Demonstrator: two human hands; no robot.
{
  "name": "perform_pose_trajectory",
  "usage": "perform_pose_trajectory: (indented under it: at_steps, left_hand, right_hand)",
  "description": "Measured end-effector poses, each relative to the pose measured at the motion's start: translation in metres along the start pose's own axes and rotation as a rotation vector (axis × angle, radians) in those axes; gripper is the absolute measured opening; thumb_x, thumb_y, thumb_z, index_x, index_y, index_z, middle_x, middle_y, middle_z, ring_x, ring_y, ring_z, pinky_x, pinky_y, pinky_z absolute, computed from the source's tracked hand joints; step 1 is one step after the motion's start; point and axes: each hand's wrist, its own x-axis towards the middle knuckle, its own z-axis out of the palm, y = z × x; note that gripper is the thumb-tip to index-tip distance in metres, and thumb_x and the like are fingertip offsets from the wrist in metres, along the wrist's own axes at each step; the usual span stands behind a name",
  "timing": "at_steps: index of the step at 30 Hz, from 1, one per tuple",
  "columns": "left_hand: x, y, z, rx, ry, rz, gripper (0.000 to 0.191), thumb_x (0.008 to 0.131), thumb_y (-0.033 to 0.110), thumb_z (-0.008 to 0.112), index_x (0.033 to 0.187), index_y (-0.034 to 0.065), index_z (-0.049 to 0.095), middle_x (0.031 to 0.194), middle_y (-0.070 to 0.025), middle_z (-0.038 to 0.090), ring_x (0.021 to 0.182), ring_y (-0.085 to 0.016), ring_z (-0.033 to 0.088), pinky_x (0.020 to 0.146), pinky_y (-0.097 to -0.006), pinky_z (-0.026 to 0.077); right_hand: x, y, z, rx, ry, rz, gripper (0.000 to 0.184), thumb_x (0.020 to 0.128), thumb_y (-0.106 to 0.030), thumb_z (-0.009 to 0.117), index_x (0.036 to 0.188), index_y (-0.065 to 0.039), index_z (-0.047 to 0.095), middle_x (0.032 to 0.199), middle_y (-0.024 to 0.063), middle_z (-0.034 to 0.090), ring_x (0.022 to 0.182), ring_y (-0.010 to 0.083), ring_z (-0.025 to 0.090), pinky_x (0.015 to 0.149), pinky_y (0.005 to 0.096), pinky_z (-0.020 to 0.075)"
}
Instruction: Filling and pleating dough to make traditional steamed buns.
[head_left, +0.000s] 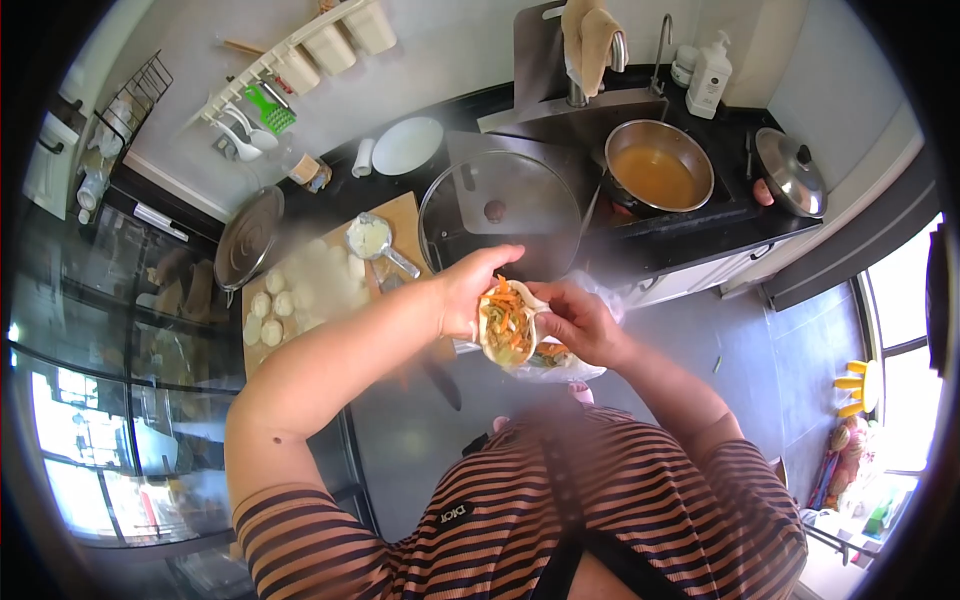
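Observation:
Resting in my left hand (463, 296) is an open round dough wrapper (486, 346), heaped with a filling (508, 322) of shredded carrot and other chopped bits. The thumb of that hand points up and away from the dough. My right hand (585, 322) pinches the wrapper's right rim between thumb and fingers, drawing up a small fold. Behind and below that hand, more carrot filling (553, 349) shows in a container partly hidden by my hand and by a clear plastic bag (596, 292).
A wooden board (405, 214) at left carries several dough pieces (274, 304) and a handled scoop of white powder (369, 237). A knife blade (442, 384) juts past the board. Beyond my hands are a large glass lid (457, 202), a pot of amber liquid (656, 176) and a metal lid (787, 172).

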Motion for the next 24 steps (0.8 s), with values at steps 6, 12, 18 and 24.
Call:
perform_pose_trajectory:
  at_steps: [6, 12, 18, 24]
  left_hand:
    - [-0.016, 0.042, 0.016, 0.024, 0.054, 0.082, 0.069, 0.084, 0.050, 0.046, 0.118, -0.0102, 0.043, 0.114, -0.0206, 0.054, 0.105, -0.031, 0.054, 0.095, -0.0450, 0.039]
    - [-0.037, 0.036, 0.032, 0.121, -0.104, 0.483, 0.063, 0.089, 0.049, 0.037, 0.119, -0.0056, 0.044, 0.119, -0.0184, 0.052, 0.106, -0.028, 0.054, 0.093, -0.0421, 0.041]
    - [0.035, -0.038, 0.031, -0.362, -0.385, 0.931, 0.071, 0.086, 0.059, 0.034, 0.131, 0.0048, 0.038, 0.132, -0.0125, 0.043, 0.123, -0.025, 0.038, 0.103, -0.0425, 0.027]
    - [0.054, -0.046, 0.023, -0.443, -0.309, 0.970, 0.057, 0.087, 0.053, 0.038, 0.123, 0.0095, 0.047, 0.121, -0.0101, 0.051, 0.114, -0.024, 0.046, 0.096, -0.0434, 0.035]
  right_hand:
    - [0.008, 0.001, 0.002, 0.025, 0.321, -0.063, 0.024, 0.090, -0.008, 0.052, 0.109, 0.003, 0.043, 0.101, 0.0097, 0.059, 0.088, 0.0100, 0.056, 0.077, 0.0229, 0.0457]
    - [0.019, -0.010, 0.001, 0.102, 0.583, -0.214, 0.021, 0.089, -0.004, 0.053, 0.106, 0.003, 0.044, 0.101, 0.0110, 0.059, 0.090, 0.0091, 0.055, 0.079, 0.0229, 0.0447]
    - [0.022, -0.002, 0.002, 0.084, 0.738, -0.282, 0.019, 0.087, -0.001, 0.055, 0.103, 0.002, 0.046, 0.100, 0.0097, 0.059, 0.083, 0.0076, 0.056, 0.072, 0.0211, 0.0467]
    - [0.016, -0.007, 0.006, -0.484, 0.671, -0.240, 0.022, 0.075, -0.001, 0.065, 0.094, -0.002, 0.054, 0.091, 0.0104, 0.061, 0.071, 0.0173, 0.060, 0.060, 0.0257, 0.0499]
